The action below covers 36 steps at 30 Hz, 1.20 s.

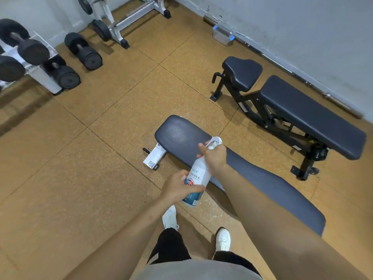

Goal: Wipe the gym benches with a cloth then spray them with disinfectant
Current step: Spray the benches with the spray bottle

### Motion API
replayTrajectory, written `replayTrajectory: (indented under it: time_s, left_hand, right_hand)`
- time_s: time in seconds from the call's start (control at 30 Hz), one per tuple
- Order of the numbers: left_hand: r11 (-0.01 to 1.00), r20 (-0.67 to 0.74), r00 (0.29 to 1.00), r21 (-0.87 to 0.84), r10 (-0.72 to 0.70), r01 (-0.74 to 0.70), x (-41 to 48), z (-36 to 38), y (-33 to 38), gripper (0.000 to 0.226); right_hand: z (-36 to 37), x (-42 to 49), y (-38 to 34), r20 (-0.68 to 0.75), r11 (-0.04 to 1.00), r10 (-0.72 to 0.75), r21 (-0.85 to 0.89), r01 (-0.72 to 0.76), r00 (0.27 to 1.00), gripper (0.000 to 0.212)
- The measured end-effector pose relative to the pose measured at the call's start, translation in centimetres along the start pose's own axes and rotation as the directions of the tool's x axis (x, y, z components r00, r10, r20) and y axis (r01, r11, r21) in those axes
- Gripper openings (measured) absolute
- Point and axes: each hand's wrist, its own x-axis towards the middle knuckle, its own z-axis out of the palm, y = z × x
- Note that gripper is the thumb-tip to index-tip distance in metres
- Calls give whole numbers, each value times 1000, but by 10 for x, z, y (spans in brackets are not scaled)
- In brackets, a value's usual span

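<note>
A white disinfectant spray bottle (198, 173) with a blue label is held in both hands above the near edge of a flat dark-blue bench (179, 136). My right hand (214, 156) grips the neck and trigger head, nozzle pointing over the bench pad. Around the bottle's lower body closes my left hand (178, 187). A second, adjustable bench (302, 112) with a separate seat pad stands further right, by the wall. No cloth is in sight.
Black dumbbells (82, 50) lie on the floor and on a white rack (46, 75) at the far left. A white barbell stand (113, 21) is at the back. A barbell (282, 65) lies along the right wall. My white shoes (223, 238) stand beside the near bench.
</note>
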Motion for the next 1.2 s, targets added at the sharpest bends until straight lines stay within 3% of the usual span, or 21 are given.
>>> replayTrajectory:
  time_s: [0.37,0.77,0.97,1.2]
  left_hand:
    - [983,258,966,175,1,-48,-22,64,2,80]
    - [894,370,926,389,69,-222,-93,244,16,71]
    - [800,499,862,481,85,-357,-127,350,27,69]
    - [724,641,766,510,41,-465,-167,441,31,58]
  right_hand:
    - [-98,-29,47,-131,975,71,216,-42,989,21]
    - [-296,-89,132,-267,888,140,460,-2,954,21]
    - [-410,-125,189,-446,863,245,505,15,861,25]
    - [-504,-175,248,-545,775,359,627,84,758,23]
